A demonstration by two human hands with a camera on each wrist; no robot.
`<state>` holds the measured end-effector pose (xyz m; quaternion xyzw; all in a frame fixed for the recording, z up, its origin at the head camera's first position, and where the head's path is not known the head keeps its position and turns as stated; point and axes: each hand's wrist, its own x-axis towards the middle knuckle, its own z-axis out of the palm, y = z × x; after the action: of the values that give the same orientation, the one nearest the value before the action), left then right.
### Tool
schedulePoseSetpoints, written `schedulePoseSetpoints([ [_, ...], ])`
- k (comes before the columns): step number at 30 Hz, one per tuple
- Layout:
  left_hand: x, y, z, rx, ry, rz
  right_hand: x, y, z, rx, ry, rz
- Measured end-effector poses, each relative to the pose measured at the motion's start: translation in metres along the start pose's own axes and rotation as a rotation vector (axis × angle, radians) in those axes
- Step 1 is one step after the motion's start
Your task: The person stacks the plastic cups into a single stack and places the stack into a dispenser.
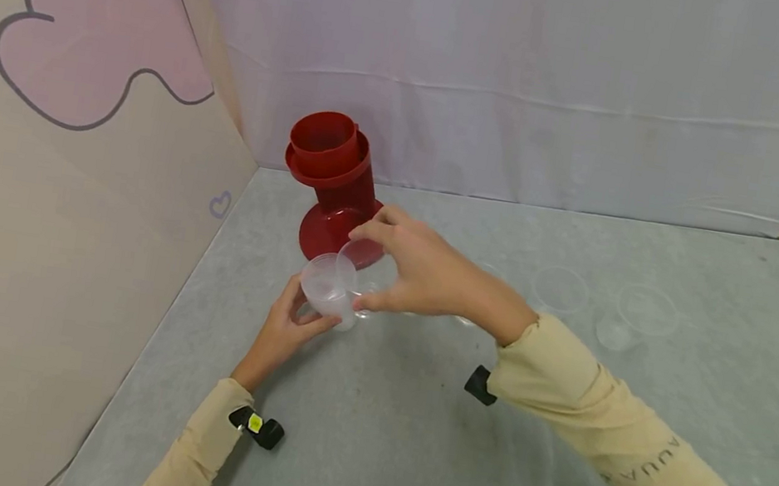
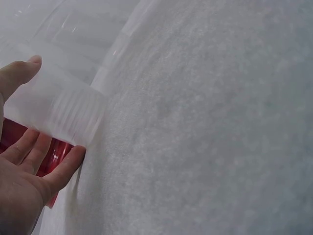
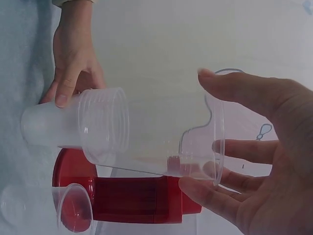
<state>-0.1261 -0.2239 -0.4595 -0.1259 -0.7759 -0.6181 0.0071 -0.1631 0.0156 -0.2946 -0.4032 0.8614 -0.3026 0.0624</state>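
Observation:
My left hand point(image 1: 281, 332) grips a stack of clear plastic cups point(image 3: 105, 127) near the table, thumb on one side and fingers on the other. Several rims sit close together at the stack's mouth. With the thumb and fingertips spread round its rim, my right hand point(image 1: 423, 269) holds another clear plastic cup point(image 3: 151, 129). This cup lies in line with the stack, its narrow end at or inside the stack's mouth; the clear plastic hides how deep. Just behind both hands stands a red flanged holder point(image 1: 338, 202) with a red cup-like top point(image 1: 324, 141).
Another clear cup point(image 3: 76, 208) stands beside the red holder, partly behind my right hand in the head view. More clear cups point(image 1: 560, 289) stand in a row to the right, the farthest one point(image 1: 646, 309) included. A printed wall point(image 1: 81, 231) borders the grey table point(image 1: 392, 428) on the left.

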Motion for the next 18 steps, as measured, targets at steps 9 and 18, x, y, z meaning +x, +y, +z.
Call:
schedulePoseSetpoints([
  [9, 0.001, -0.001, 0.000, -0.009, 0.001, 0.008, 0.010, -0.004, -0.006, 0.004, 0.029, -0.053],
  [18, 0.000, -0.001, 0.000, -0.030, -0.005, 0.005, 0.026, -0.009, -0.004, -0.018, 0.074, -0.086],
])
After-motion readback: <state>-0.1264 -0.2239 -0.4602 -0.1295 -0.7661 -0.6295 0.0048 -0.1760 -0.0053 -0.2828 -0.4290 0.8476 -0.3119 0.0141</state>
